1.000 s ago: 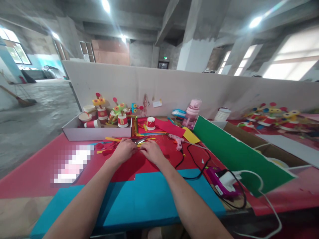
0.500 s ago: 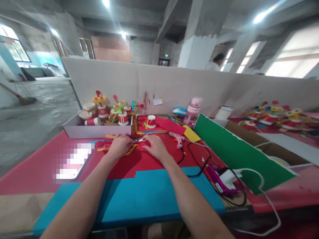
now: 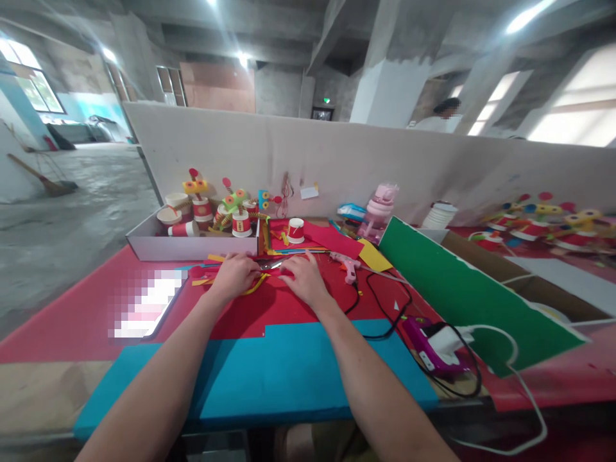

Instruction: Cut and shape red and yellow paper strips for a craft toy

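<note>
Over the red table sheet point(image 3: 240, 319), my left hand point(image 3: 235, 274) is closed, its fingertips at thin red and yellow paper strips point(image 3: 256, 284). What it pinches is too small to make out. My right hand point(image 3: 304, 277) faces it with the thumb and fingers apart. Between the two hands lies a small metal tool point(image 3: 275, 264), perhaps scissors, partly hidden by the fingers. A pink glue gun point(image 3: 347, 264) rests to the right of my right hand. Behind the hands stands a red and white paper cup point(image 3: 296, 231).
A white box point(image 3: 192, 248) with paper-cup figures is at the back left. A phone point(image 3: 154, 305) lies on the left. Blue board point(image 3: 269, 378) lines the front edge. On the right are a green panel point(image 3: 471, 295), a purple power strip point(image 3: 433, 353) and cables. A person point(image 3: 440, 117) is beyond the partition.
The view has shifted slightly, moving the scene a little right and up. Both hands stay close together, with the right hand's fingers spread slightly more.
</note>
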A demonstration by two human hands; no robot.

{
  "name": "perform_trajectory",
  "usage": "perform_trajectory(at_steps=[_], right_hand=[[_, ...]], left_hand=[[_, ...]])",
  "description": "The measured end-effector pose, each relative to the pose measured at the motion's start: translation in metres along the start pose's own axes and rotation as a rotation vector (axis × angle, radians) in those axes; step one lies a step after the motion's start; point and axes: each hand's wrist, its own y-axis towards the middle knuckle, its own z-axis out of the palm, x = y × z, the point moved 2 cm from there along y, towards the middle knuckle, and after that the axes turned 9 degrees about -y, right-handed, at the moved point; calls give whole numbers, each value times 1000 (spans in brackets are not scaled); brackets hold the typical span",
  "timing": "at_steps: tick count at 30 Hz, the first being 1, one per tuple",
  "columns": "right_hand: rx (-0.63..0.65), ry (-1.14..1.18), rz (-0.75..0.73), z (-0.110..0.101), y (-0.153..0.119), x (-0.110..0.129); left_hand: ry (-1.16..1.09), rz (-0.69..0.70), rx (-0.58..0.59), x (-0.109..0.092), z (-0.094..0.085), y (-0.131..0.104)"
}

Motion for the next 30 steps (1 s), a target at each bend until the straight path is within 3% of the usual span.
perform_trajectory(at_steps=[9,30], right_hand=[[29,40,-33,4,1,2],[-4,187,34,0,3,2]], left_hand=[[30,62,17,-5,3,0],[-10,6,-4,-6,-3,0]])
